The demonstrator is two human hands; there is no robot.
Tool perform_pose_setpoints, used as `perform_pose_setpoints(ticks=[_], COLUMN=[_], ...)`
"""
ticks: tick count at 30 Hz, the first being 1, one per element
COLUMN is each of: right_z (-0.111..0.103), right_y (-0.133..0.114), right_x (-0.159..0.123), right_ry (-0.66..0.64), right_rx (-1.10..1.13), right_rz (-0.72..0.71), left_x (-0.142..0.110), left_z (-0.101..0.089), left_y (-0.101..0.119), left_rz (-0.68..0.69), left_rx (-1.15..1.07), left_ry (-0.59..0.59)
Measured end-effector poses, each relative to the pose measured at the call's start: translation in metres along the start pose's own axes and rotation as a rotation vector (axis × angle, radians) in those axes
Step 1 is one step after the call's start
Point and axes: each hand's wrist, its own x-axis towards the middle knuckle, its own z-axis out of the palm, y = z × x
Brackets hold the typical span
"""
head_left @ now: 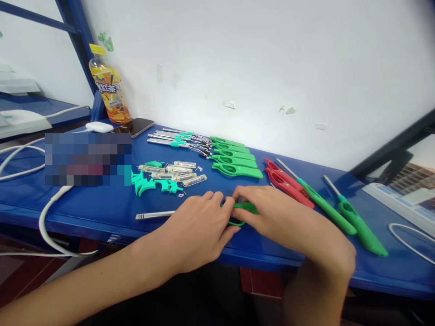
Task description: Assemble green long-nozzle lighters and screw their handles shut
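My left hand (204, 226) and my right hand (263, 206) meet at the table's front edge over a stick lighter with a green casing (247, 208). Its silver tube (154, 215) points left, out from under my left hand. The fingers of my left hand are curled over the lighter where tube and casing meet, hiding that part. My right hand pinches the green casing near its trigger loop. Behind them lie several transparent fuel tanks (195, 180), teal triggers (146, 183), green casing halves (237, 171) and silver tubes with wires (163, 141).
To the right are red casings (288, 186) and two green lighters, one nearer (331, 209) and one farther right (363, 228). A tea bottle (110, 93), a phone (141, 126) and white cables (45, 226) occupy the left. A white wall rises behind the blue table (265, 246).
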Motion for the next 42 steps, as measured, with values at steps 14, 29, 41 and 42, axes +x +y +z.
perform_pose_setpoints(ticks=[14,29,41,42], right_z=[-0.003,-0.004,-0.016,-0.017], right_y=[0.000,0.003,0.010,0.013], right_x=[-0.004,-0.003,-0.010,-0.011], right_ry=[0.018,0.005,0.024,0.047], right_rx=[0.038,0.083,0.199,0.196], right_rz=[0.009,0.000,0.051,0.049], left_x=[-0.001,-0.003,-0.008,-0.009], left_z=[0.001,-0.002,-0.006,-0.008], left_y=[-0.001,0.000,-0.001,-0.003], left_rz=[0.014,0.042,0.073,0.075], left_rx=[0.012,0.012,-0.014,-0.020], left_ry=[0.036,0.095,0.085,0.083])
